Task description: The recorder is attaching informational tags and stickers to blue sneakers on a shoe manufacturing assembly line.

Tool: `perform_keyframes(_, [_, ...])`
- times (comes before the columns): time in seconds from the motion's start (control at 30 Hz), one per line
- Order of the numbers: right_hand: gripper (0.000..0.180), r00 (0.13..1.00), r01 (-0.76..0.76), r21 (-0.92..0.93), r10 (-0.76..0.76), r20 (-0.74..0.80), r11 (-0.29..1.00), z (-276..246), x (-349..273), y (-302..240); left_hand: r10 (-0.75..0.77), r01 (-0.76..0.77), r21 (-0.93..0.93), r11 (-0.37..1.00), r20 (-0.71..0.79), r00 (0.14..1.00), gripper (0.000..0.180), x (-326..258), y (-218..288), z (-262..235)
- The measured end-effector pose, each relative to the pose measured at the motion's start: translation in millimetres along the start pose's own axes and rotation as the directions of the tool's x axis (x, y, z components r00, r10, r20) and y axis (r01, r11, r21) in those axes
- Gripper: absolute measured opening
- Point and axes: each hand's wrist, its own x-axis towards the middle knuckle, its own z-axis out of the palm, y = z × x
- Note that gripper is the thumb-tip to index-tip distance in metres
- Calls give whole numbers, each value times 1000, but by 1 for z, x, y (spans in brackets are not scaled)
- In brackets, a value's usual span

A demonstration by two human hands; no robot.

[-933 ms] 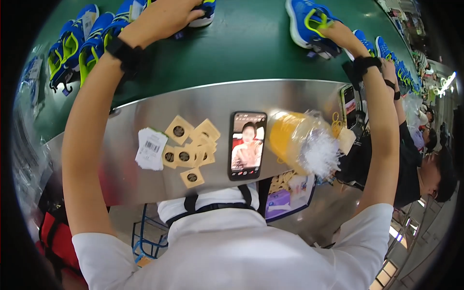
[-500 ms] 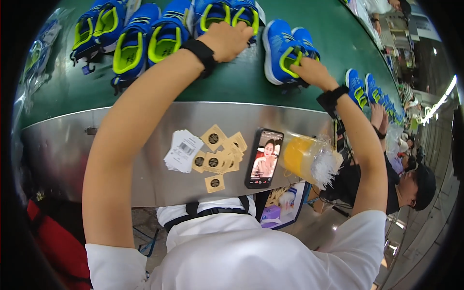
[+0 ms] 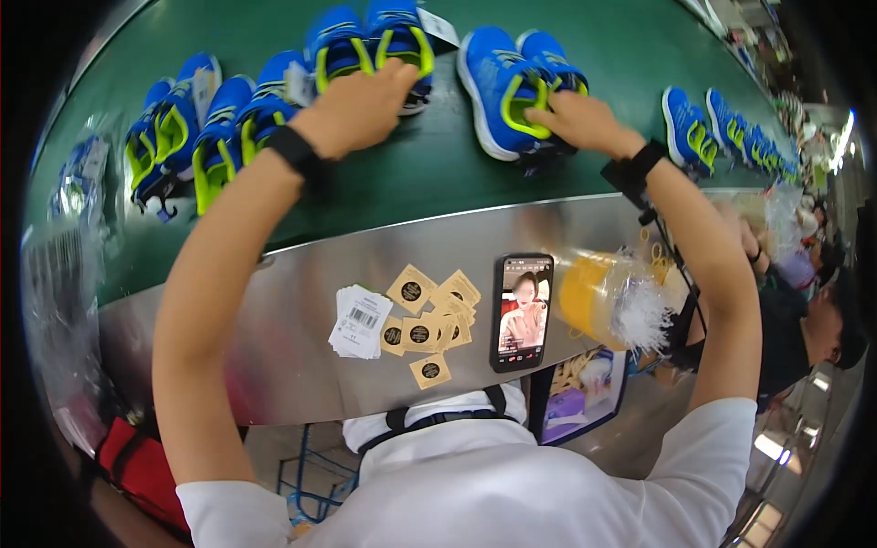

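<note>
A pair of blue children's sports shoes (image 3: 340, 38) with yellow-green linings stands at the top of the view, a white tag beside it. My left hand (image 3: 358, 108) has its fingers closed at the heel end of that pair, slightly blurred. To its right is another blue pair (image 3: 496, 89). My right hand (image 3: 586, 121) grips the collar of this pair, thumb at the opening and fingers over the heel. Both pairs rest on the green work surface (image 3: 384, 183).
More blue shoes (image 3: 217, 137) stand at left, others (image 3: 687, 132) at far right. On the metal ledge (image 3: 301, 384) lie white tags (image 3: 360, 320), tan square cards (image 3: 422, 332), a phone (image 3: 522, 312) and a bag with yellow bands and white fasteners (image 3: 594, 297). Another person (image 3: 790, 338) is at right.
The view has tilted. My left hand and its shoes have shifted left, widening the gap to the right-hand pair. My right hand keeps its grip on its pair, which appears slightly farther left.
</note>
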Motion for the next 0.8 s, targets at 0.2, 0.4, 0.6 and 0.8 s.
perform_keyframes(0.2, [27,852,420,325,-245,-463,847,-9,-17,72,89,-106,219,970,89,992,31,49,24,-55])
perform_keyframes(0.4, [44,926,325,502,-163,-340,801,-32,-29,99,132,-203,-314,928,-234,963,19,147,66,-56])
perform_keyframes(0.6, [29,829,173,-31,-163,-535,984,-7,27,95,91,232,-614,755,448,890,13,221,52,-4])
perform_keyframes(0.8, [13,818,301,229,-128,-560,926,-16,30,69,87,243,-497,833,552,830,15,223,63,-24])
